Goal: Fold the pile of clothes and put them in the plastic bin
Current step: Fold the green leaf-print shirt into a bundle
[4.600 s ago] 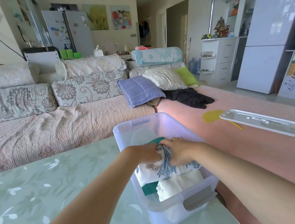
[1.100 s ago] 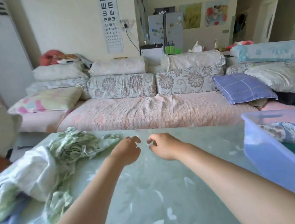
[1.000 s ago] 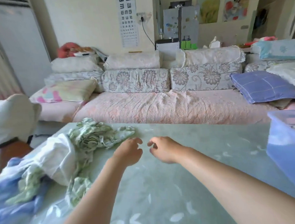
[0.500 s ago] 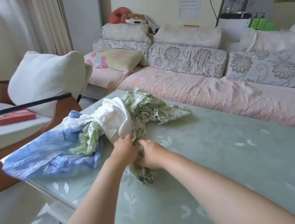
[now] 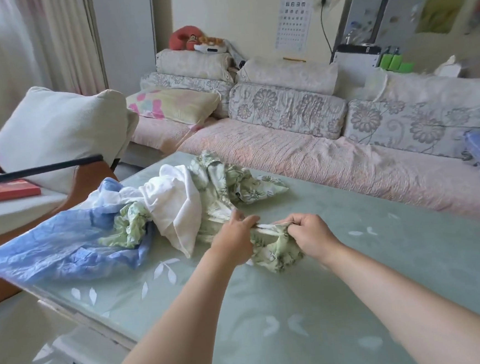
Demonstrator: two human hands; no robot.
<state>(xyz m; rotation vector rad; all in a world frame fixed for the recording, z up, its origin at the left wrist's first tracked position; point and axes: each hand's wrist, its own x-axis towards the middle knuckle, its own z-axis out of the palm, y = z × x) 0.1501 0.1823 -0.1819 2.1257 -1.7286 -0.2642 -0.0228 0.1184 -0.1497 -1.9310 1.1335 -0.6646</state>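
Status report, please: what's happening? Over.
Hands: left hand and right hand pinch green floral garment, edge stretched between. In the way: white cloth draped over it, blue garment beside.

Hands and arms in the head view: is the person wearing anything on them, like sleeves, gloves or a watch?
Nothing worn shows. The left hand and right hand are ungloved, neither wrist has a watch or band, and both forearms are bare down to the frame edge. No ring shows on the visible fingers.
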